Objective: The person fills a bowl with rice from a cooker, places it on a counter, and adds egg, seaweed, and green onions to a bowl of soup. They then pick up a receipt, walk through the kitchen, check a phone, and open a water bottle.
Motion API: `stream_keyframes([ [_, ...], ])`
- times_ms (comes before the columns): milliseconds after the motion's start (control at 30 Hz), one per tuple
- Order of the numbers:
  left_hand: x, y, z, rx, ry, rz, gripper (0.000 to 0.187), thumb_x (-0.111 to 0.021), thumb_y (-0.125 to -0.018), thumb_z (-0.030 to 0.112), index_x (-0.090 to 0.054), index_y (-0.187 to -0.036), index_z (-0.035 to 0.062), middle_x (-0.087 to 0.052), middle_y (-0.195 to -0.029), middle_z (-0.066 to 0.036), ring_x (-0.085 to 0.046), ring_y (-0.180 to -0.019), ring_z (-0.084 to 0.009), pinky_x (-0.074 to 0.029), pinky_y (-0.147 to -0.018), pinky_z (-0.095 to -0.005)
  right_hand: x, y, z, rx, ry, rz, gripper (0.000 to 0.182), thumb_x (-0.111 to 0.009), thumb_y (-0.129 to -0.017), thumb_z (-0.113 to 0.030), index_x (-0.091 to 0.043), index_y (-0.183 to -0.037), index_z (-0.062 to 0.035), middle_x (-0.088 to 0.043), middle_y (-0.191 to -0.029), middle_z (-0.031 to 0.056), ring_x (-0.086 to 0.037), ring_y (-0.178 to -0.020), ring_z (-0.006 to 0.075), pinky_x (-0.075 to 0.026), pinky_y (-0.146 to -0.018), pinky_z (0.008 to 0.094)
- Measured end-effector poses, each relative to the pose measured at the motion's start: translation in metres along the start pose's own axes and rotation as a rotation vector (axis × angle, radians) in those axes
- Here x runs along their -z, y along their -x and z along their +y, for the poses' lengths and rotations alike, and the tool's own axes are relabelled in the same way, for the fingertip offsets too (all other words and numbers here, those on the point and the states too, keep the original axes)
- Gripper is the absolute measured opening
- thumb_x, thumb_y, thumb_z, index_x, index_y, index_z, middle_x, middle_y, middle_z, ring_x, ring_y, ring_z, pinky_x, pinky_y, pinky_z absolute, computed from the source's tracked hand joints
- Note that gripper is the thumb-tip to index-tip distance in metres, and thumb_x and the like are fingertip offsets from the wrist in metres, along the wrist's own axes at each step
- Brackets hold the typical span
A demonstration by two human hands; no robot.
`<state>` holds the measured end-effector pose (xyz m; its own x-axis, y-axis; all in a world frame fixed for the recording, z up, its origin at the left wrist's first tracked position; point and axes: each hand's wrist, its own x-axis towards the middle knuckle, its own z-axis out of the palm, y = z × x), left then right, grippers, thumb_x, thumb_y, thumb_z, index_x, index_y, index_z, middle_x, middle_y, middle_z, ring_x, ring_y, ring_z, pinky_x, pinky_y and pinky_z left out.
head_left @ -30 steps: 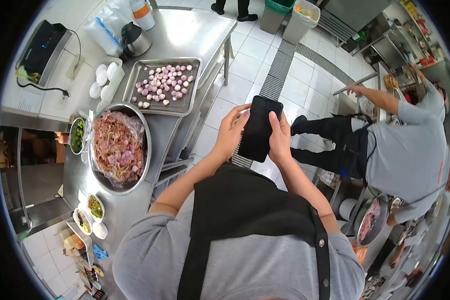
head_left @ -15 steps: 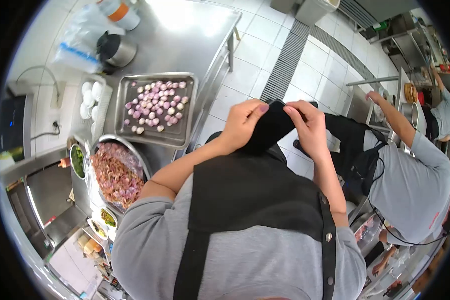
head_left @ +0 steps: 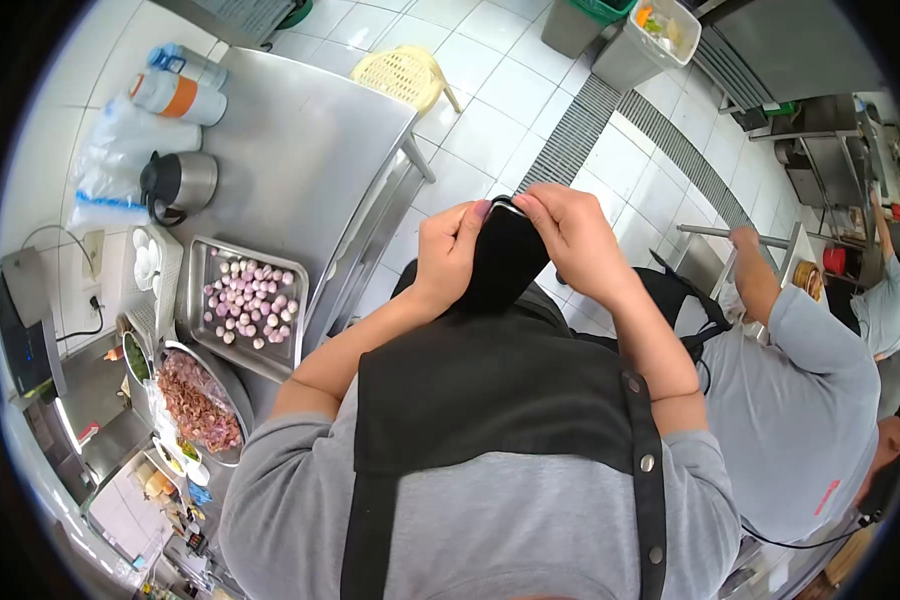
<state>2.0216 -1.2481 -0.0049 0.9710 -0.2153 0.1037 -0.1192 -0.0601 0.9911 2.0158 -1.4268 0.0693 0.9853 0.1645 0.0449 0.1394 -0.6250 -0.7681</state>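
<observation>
Both my hands hold a black phone (head_left: 503, 258) upright against the top edge of my black apron (head_left: 500, 390). My left hand (head_left: 447, 252) grips its left side and my right hand (head_left: 570, 240) pinches its top right corner. The lower part of the phone is hidden behind the apron's edge. I wear a grey shirt under the apron.
A steel table (head_left: 290, 140) on my left carries a tray of peeled shallots (head_left: 245, 303), a bowl of shallot skins (head_left: 198, 402), a steel jug (head_left: 177, 184) and bottles. A person in grey (head_left: 800, 400) works at my right. Bins (head_left: 650, 40) and a floor drain grate (head_left: 610, 110) lie ahead.
The phone went from held out flat in front of me to pulled in against the apron's top. My view has swung, so the table now sits further left.
</observation>
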Motion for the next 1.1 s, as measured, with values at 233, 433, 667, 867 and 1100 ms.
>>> stream_keyframes([
  [233,-0.001,-0.048,0.013,-0.334,-0.053,0.145,0.027,-0.052,-0.097,0.005,-0.052,-0.071,-0.0043,-0.047,-0.062,-0.012,-0.044,-0.052,-0.0228,-0.033,-0.049,-0.0325,0.056,-0.062,-0.009,0.255,-0.09,-0.27,0.017,-0.063,-0.095,-0.014,-0.06,-0.089,0.0015,-0.057,-0.076,0.0158,-0.056,-0.066,0.0351,-0.046,-0.062,0.0401],
  [433,0.01,-0.124,-0.001,-0.25,-0.144,0.242,0.021,-0.054,-0.097,0.004,-0.057,-0.078,-0.0051,-0.05,-0.066,-0.012,-0.046,-0.055,-0.0247,-0.038,-0.052,-0.0333,0.047,-0.151,0.025,0.337,-0.098,-0.281,0.021,-0.07,-0.091,-0.017,-0.061,-0.102,-0.0012,-0.063,-0.084,0.0147,-0.062,-0.072,0.0344,-0.051,-0.062,0.0373],
  [667,0.033,-0.228,-0.039,0.103,0.05,0.341,0.037,-0.048,-0.105,0.026,-0.058,-0.085,-0.0031,-0.055,-0.071,-0.018,-0.05,-0.062,-0.0267,-0.044,-0.063,-0.0369,0.0,-0.288,0.08,-0.048,-0.419,-0.357,0.019,-0.068,-0.093,-0.013,-0.066,-0.105,0.0023,-0.067,-0.085,0.0027,-0.058,-0.078,0.0072,-0.047,-0.071,0.0236],
  [867,0.058,-0.277,-0.068,0.067,-0.151,0.394,0.027,-0.065,-0.096,0.024,-0.06,-0.089,-0.0021,-0.058,-0.071,-0.013,-0.053,-0.065,-0.0201,-0.044,-0.063,-0.0342,-0.026,-0.367,0.099,-0.075,-0.401,-0.438,0.023,-0.067,-0.094,-0.011,-0.068,-0.108,0.0067,-0.07,-0.094,0.0063,-0.061,-0.087,0.0103,-0.049,-0.08,0.0245],
  [1100,0.068,-0.307,-0.136,0.317,0.12,1.246,0.03,-0.066,-0.096,0.026,-0.059,-0.086,-0.0013,-0.058,-0.069,-0.007,-0.049,-0.062,-0.0132,-0.043,-0.06,-0.0314,-0.082,-0.431,0.109,-0.305,-0.649,-0.807,0.047,-0.071,-0.09,-0.002,-0.052,-0.133,0.0025,-0.07,-0.099,0.0086,-0.065,-0.088,0.0105,-0.051,-0.077,0.0229],
])
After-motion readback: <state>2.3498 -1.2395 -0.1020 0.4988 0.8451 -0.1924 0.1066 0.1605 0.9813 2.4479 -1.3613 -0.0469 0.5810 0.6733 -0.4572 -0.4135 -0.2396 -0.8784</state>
